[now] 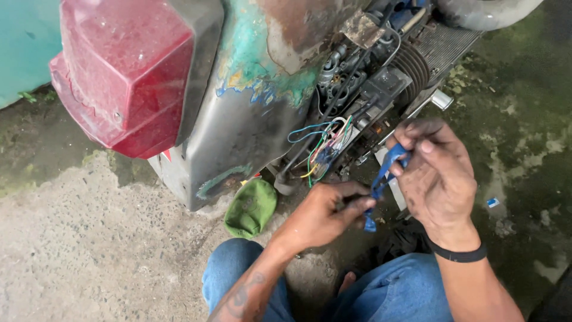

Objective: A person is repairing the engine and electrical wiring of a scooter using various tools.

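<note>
A strip of blue tape (381, 179) is stretched between both hands, in front of the scooter's open engine bay (381, 71). The right hand (438, 179), palm down, pinches its upper end with fingers closed on it; the left hand (325, 214) pinches the lower end likewise. A bundle of coloured wires (325, 146) hangs just beyond the hands. Left of it are the worn grey body panel (238, 131) and red tail light (119, 71). A green cloth (251, 207) lies on the concrete floor (89, 238).
</note>
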